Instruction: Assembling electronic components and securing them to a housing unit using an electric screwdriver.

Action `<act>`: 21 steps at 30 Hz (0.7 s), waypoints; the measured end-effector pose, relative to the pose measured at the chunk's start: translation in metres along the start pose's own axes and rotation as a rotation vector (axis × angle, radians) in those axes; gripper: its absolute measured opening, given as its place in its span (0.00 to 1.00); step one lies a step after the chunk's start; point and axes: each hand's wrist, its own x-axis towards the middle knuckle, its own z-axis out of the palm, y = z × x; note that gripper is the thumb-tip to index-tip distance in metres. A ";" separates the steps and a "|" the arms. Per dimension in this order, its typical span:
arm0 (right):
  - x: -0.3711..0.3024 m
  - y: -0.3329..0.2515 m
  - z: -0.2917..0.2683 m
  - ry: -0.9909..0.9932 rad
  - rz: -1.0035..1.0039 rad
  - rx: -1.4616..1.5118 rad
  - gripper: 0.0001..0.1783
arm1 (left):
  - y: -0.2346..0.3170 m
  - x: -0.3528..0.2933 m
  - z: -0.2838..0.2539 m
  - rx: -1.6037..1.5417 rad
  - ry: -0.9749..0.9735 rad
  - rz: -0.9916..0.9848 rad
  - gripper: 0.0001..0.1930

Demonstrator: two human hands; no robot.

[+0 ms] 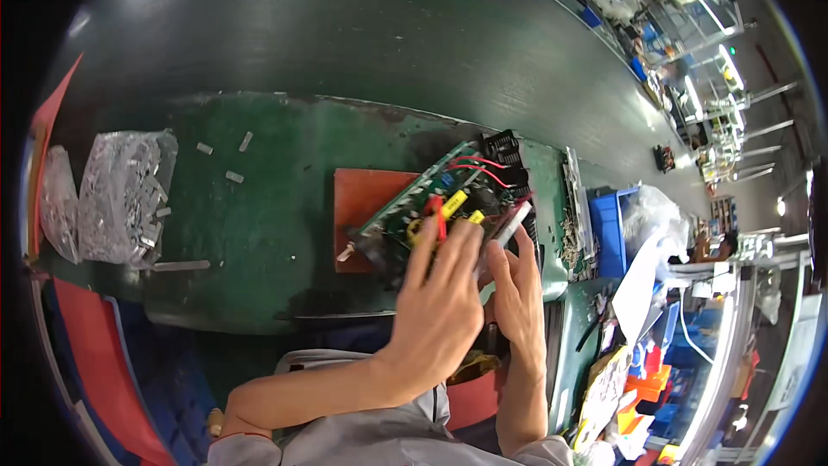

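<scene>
A green circuit board (405, 207) lies slanted over an orange-red mat (354, 185) on the green bench, packed with parts, yellow blocks and red wires. Across its near side reaches my left hand (440, 298), fingers stretched out and somewhat apart, tips over the yellow and red parts. My right hand (517, 293) is at the board's near right edge, thumb and fingers closed about it beside a pale strip (515, 223). Its exact grip is partly hidden and blurred. Black slotted plastic parts (503, 151) line the board's far right end.
Clear plastic bags (125, 198) of small pale pieces lie at the left; a few loose pieces (235, 177) are scattered nearby. A narrow tray (578, 207) of small bits and a blue bin (611, 233) stand at the right. A dark green surface (345, 26) extends beyond the bench.
</scene>
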 end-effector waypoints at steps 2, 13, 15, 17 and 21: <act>0.010 0.021 -0.002 -0.004 -0.087 0.039 0.32 | 0.004 -0.007 0.004 0.067 -0.103 0.067 0.23; 0.034 -0.034 -0.041 -0.132 -0.007 -0.129 0.19 | -0.050 -0.016 -0.078 -0.438 0.227 0.012 0.20; 0.048 -0.058 -0.052 -0.303 -0.150 -0.351 0.24 | -0.088 -0.022 -0.097 -0.578 0.232 -0.309 0.17; 0.055 -0.103 -0.063 -0.467 -0.227 -0.574 0.16 | -0.129 -0.024 -0.094 -1.220 0.185 -0.644 0.22; 0.068 -0.154 -0.059 -0.729 -0.691 -0.700 0.15 | -0.199 -0.038 -0.066 -1.876 0.277 -0.776 0.29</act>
